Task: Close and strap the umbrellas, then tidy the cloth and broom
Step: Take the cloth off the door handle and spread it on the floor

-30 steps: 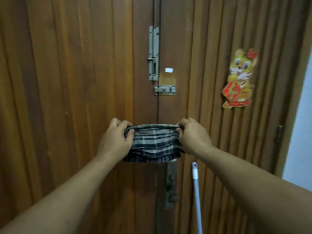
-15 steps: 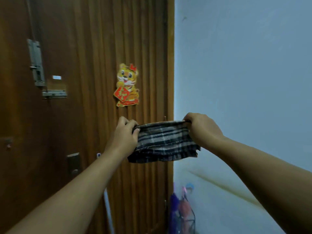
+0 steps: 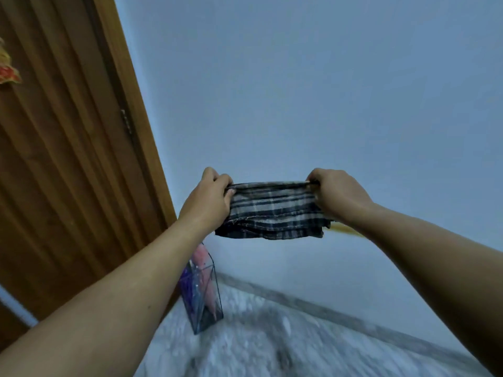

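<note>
Both hands clamp the folded plaid cloth (image 3: 275, 210): the left hand (image 3: 208, 201) pinches its 9 o'clock end, the right hand (image 3: 337, 195) its 3 o'clock end, stretched taut in mid-air before the blue wall (image 3: 299, 91). Loosening either pinch could let the folds drop open, I judge. Since the earlier frames the view has swung right: the door (image 3: 54, 159) now sits at 9 o'clock, and the umbrella stand (image 3: 202, 292) shows at 6 o'clock below.

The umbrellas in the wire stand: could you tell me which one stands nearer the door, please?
The purple umbrella stands on the door side; the pink umbrella stands on the wall side of the wire stand.
</note>
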